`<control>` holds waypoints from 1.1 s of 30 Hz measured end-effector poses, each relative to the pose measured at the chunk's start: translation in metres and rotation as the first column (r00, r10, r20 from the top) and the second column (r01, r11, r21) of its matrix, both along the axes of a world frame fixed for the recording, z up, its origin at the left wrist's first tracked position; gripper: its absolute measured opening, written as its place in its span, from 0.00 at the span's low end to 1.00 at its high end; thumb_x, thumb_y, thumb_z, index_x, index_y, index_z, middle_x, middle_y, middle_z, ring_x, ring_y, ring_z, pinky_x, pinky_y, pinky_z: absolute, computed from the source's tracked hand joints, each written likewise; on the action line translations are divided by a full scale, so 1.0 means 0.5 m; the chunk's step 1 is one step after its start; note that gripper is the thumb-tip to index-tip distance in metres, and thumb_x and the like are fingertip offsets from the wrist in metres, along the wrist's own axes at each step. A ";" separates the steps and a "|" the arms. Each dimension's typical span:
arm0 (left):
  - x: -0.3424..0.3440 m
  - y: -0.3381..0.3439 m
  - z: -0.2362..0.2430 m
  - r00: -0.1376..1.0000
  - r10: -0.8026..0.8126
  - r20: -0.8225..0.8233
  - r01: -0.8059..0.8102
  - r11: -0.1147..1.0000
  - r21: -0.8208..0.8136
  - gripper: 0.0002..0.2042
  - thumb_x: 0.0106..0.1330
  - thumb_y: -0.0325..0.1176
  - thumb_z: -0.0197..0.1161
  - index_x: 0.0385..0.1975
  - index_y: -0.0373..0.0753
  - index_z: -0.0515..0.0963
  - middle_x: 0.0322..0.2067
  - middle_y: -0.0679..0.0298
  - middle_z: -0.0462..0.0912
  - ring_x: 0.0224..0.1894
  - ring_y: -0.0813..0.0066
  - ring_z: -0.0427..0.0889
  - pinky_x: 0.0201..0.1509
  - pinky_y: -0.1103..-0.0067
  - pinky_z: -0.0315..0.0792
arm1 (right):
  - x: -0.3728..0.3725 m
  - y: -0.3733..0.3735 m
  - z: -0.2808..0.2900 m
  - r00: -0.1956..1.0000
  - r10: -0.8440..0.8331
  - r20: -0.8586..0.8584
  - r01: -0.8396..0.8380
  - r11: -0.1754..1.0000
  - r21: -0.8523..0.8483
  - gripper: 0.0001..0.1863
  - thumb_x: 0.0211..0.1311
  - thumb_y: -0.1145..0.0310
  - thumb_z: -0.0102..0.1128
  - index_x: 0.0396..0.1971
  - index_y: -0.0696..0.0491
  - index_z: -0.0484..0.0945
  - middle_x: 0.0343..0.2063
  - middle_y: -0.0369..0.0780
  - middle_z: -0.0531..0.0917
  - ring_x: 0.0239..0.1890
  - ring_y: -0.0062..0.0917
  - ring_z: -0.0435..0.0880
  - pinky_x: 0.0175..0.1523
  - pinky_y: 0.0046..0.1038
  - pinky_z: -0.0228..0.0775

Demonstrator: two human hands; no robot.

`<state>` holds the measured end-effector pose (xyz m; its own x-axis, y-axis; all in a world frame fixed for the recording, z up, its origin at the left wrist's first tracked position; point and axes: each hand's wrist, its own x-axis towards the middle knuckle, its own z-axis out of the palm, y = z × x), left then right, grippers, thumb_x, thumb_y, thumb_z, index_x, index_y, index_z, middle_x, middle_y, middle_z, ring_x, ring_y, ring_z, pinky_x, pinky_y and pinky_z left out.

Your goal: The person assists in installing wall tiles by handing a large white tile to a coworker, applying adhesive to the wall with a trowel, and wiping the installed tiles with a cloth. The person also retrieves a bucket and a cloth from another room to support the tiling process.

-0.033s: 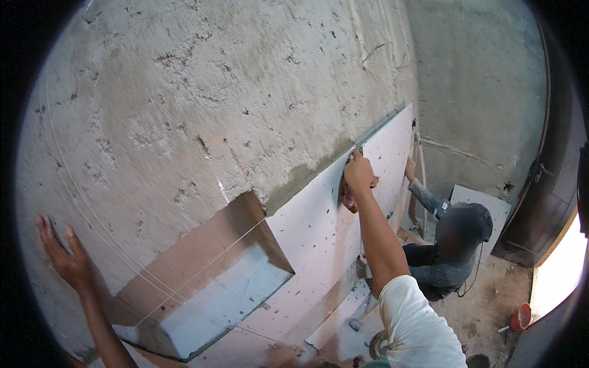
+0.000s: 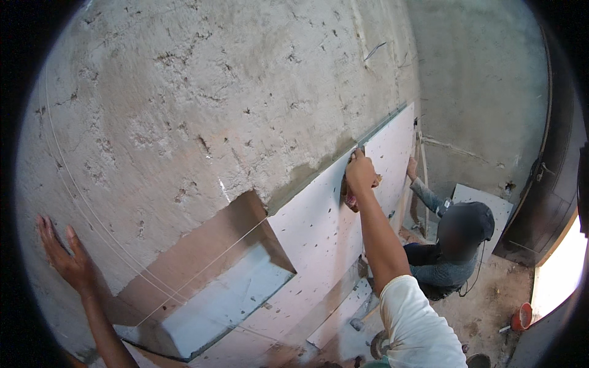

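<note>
My left hand (image 2: pixel 69 254) lies with its fingers spread against the rough grey wall (image 2: pixel 153 141) at the far left, holding nothing. On the right, my right hand (image 2: pixel 361 173) is closed at the upper edge of a white speckled tile (image 2: pixel 319 211), by the joint with the neighbouring tile (image 2: pixel 392 144). A crumpled reddish rag (image 2: pixel 351 201) shows below its fingers, against the tile face; part of it is hidden by the hand. Beyond my right arm, a crouching person (image 2: pixel 451 245) reaches one hand (image 2: pixel 411 168) to the far tile's edge.
A recessed niche (image 2: pixel 227 300) opens in the wall between my arms, with a thin string (image 2: pixel 208 260) across it. A hammer (image 2: pixel 358 323) and a loose tile strip (image 2: pixel 340 313) lie below. A red bucket (image 2: pixel 521 316) and dark door (image 2: pixel 527 211) are at right.
</note>
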<state>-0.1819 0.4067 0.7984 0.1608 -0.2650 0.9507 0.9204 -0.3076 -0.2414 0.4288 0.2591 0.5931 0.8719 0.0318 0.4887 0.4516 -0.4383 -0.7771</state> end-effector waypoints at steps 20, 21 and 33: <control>-0.008 0.015 0.005 0.995 -0.074 -0.073 0.079 0.995 0.065 0.24 0.69 0.41 0.55 0.63 0.42 0.65 0.66 0.59 0.63 0.69 0.60 0.59 0.71 0.60 0.50 | -0.341 0.029 0.007 0.877 0.153 0.456 -0.217 0.972 0.092 0.12 0.62 0.70 0.52 0.41 0.61 0.76 0.30 0.53 0.78 0.32 0.48 0.80 0.36 0.42 0.73; -0.008 0.015 0.004 0.996 -0.064 -0.057 0.067 0.996 0.055 0.24 0.69 0.41 0.55 0.64 0.43 0.65 0.66 0.59 0.63 0.69 0.60 0.59 0.71 0.60 0.50 | -0.356 0.031 0.006 0.867 0.147 0.475 -0.225 0.968 0.112 0.11 0.63 0.71 0.52 0.41 0.61 0.76 0.29 0.52 0.78 0.31 0.47 0.80 0.36 0.42 0.72; -0.013 0.008 0.013 0.994 -0.061 -0.089 0.067 0.995 0.069 0.24 0.70 0.42 0.54 0.64 0.42 0.63 0.67 0.59 0.61 0.70 0.61 0.57 0.71 0.59 0.51 | -0.517 -0.021 -0.001 0.741 0.547 0.390 -0.619 0.781 0.082 0.10 0.61 0.73 0.56 0.41 0.58 0.80 0.33 0.52 0.80 0.36 0.46 0.80 0.40 0.36 0.72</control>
<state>-0.1884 0.4109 0.8050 0.2224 -0.3442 0.9122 0.8741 -0.3441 -0.3429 0.1704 0.2486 0.5927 0.4992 0.3537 0.7910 0.8080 0.1396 -0.5724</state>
